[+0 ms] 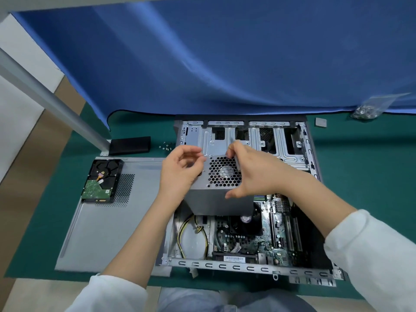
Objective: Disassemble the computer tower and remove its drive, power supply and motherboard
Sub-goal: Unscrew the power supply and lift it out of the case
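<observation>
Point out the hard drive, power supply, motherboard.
hard drive (99, 188), head view: green circuit board.
power supply (222, 174), head view: honeycomb fan grille.
motherboard (265, 242), head view: bare board by slots.

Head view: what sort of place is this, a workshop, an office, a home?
Probably a repair or teardown bench. A dark green work mat covers the table, a blue cloth backdrop hangs behind it, and a clear plastic bag of screws lies beside the opened grey metal computer case.
</observation>
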`<state>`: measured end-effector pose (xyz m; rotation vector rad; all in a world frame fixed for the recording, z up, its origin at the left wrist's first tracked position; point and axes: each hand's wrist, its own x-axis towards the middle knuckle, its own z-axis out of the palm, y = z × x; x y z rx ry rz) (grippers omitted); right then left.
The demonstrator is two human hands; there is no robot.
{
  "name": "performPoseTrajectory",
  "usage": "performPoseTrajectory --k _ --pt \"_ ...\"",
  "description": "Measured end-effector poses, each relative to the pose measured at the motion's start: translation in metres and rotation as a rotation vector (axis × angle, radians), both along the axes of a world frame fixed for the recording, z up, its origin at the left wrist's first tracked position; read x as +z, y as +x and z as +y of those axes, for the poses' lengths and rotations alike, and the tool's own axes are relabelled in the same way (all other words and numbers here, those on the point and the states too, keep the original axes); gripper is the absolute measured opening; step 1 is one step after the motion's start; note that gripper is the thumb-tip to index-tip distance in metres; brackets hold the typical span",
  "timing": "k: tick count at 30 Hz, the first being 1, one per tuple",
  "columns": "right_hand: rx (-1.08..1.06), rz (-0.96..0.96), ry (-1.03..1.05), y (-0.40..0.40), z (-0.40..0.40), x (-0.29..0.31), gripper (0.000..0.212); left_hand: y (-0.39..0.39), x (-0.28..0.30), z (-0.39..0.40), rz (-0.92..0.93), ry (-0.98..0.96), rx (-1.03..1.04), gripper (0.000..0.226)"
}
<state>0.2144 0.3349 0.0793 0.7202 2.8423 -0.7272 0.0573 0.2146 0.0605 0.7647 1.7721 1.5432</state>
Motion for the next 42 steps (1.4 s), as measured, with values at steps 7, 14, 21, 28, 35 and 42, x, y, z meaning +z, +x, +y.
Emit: performPoseTrajectory --k 7,14,21,28,35,42 --pt "-0.121 -0.05 -0.166 0.037 0.02 0.009 0.077 0.019 0.0 0.015 -0.021 0.015 -0.025 0.024" --pt "-0.121 -0.131 -0.256 0.029 0.022 0.019 0.089 0.022 0.0 0.021 -0.208 0.026 0.022 0.021" --pt "-0.196 0.389 -0.299 -0.029 -0.001 0.031 0.039 -0.002 0.017 0.014 -0.458 0.093 0.055 0.028" --pt "-0.078 0.365 -0.17 -0.066 -0.007 0.03 0.012 -0.027 0.021 -0.001 -0.654 0.1 0.122 0.031" --pt "-0.016 0.271 -0.03 -0.08 -0.007 0.026 0.011 -0.042 0.012 -0.007 -0.617 0.004 0.106 0.031" --pt "-0.09 0.319 -0.191 -0.089 -0.002 0.021 0.009 -0.055 0.005 -0.006 -0.613 -0.031 -0.033 0.027"
